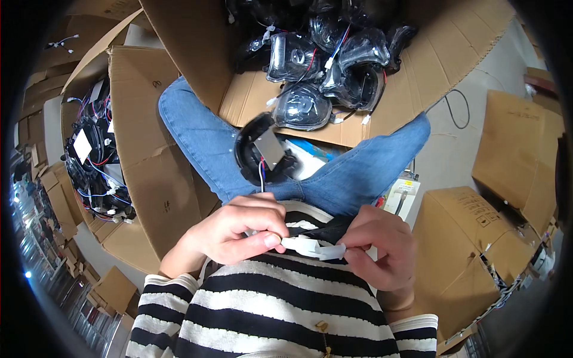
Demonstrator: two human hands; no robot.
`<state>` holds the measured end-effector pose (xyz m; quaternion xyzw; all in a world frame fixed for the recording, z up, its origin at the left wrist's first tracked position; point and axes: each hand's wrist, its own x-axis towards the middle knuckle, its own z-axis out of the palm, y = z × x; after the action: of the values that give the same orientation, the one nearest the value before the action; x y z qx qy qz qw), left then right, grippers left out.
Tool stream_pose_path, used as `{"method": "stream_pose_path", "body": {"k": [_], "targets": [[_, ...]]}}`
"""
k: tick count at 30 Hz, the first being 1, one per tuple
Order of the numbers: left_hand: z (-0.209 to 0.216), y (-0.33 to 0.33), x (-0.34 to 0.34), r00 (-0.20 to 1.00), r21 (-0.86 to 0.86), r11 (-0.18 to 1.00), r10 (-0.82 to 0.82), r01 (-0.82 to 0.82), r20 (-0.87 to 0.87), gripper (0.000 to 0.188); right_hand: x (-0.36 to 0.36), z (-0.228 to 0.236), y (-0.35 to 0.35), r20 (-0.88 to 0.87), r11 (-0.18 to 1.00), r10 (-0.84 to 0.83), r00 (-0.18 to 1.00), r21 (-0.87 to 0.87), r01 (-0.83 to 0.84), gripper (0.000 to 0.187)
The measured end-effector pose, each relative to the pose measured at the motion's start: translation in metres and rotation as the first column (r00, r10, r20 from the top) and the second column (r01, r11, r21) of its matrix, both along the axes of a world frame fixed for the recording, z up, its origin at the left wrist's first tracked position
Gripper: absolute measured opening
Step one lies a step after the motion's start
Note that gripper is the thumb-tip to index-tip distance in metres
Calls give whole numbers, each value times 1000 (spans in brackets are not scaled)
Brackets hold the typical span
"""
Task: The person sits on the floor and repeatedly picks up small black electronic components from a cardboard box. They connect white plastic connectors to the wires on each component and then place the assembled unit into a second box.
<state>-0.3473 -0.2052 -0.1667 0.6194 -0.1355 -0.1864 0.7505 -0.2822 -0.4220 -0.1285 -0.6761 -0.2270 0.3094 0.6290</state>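
Observation:
My left hand (242, 230) is closed in a pinch at one end of a white strip (310, 246) that looks like tape or thin plastic. The strip's other end is pinched by my right hand (382, 247), and it spans the gap in front of my striped top. On my lap lies a black lamp housing (245, 149) with a pale metal plate (270, 150) on it. Thin wires (262, 173) run from the housing towards my left hand, whose fingers hide their ends. Whether a connector sits under the strip is not clear.
In front, a large open carton (412, 101) holds several clear-fronted lamps (303, 106) with wires. Another carton (143, 161) at my left contains black wired housings (89, 149). More cardboard boxes (459, 238) stand on the right. A white object (401, 198) is beside my knee.

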Motion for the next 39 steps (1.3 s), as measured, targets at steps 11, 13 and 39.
{"method": "stream_pose_path", "body": {"k": [11, 13, 39], "targets": [[-4, 4, 9, 976, -95, 991, -106, 89, -189, 16, 5, -5, 8, 72, 991, 75, 995, -119, -66, 14], [-6, 6, 9, 979, -86, 993, -94, 79, -179, 17, 8, -3, 2, 45, 992, 40, 998, -118, -34, 14], [24, 31, -7, 996, -45, 997, -63, 61, -58, 9, -11, -15, -24, 134, 954, -20, 991, -293, 59, 11]]}}
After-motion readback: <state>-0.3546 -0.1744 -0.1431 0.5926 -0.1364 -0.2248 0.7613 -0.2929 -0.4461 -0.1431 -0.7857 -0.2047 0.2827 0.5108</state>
